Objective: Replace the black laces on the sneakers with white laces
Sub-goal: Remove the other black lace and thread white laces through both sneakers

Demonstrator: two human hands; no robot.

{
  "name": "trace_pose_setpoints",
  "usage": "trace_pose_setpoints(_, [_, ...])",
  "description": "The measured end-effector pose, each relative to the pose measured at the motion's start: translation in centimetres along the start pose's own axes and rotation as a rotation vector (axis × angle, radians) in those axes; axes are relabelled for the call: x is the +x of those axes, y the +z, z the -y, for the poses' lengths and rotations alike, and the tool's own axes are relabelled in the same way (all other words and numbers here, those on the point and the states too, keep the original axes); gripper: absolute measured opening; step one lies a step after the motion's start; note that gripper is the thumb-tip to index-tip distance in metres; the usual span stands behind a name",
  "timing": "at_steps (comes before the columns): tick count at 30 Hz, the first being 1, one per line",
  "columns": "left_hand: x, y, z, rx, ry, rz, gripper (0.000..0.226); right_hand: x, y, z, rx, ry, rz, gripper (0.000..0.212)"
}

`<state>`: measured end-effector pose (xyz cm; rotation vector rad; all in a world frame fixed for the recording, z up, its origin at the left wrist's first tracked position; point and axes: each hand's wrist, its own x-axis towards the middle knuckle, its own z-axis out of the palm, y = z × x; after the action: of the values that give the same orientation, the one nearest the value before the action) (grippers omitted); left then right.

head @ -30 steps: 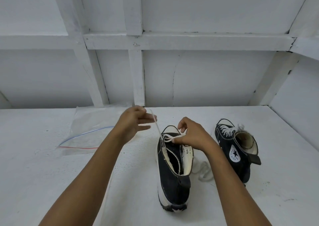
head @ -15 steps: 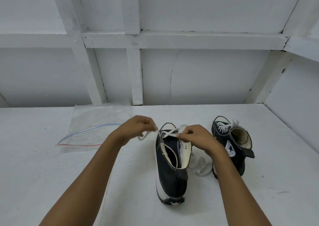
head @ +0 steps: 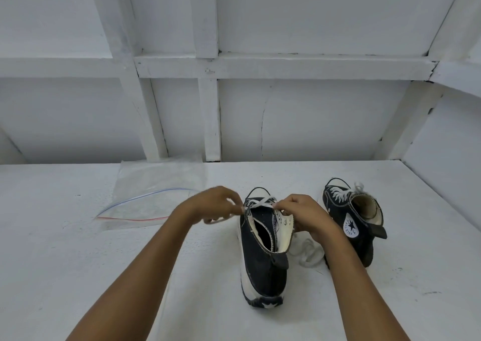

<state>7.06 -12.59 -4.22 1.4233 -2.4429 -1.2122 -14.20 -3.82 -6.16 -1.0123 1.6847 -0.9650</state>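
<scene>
White-painted tabletop (head: 78, 262) carries a black canvas high-top sneaker (head: 260, 270), toe pointing away. Its flat white lace (head: 260, 204) crosses near the toe. The left hand (head: 210, 205) and right hand (head: 302, 215) each pinch an end beside the sneaker, with unthreaded eyelets (head: 282, 219) lying nearer its heel.

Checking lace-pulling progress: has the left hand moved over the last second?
Yes. The left hand, pinching the white lace, has dropped and come closer to the toe of the near sneaker.
</scene>
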Motion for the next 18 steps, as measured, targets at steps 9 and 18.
trace_pose_setpoints(9, [-0.7, -1.2, -0.9, -0.752, 0.254, -0.239, 0.021, 0.3, -0.1, -0.7, 0.077, 0.039, 0.027, 0.025])
trace_pose_setpoints(18, [0.5, -1.2, 0.8, -0.15, 0.031, -0.042, 0.014, 0.4, -0.3, -0.6, 0.102, 0.051, 0.055, 0.022])
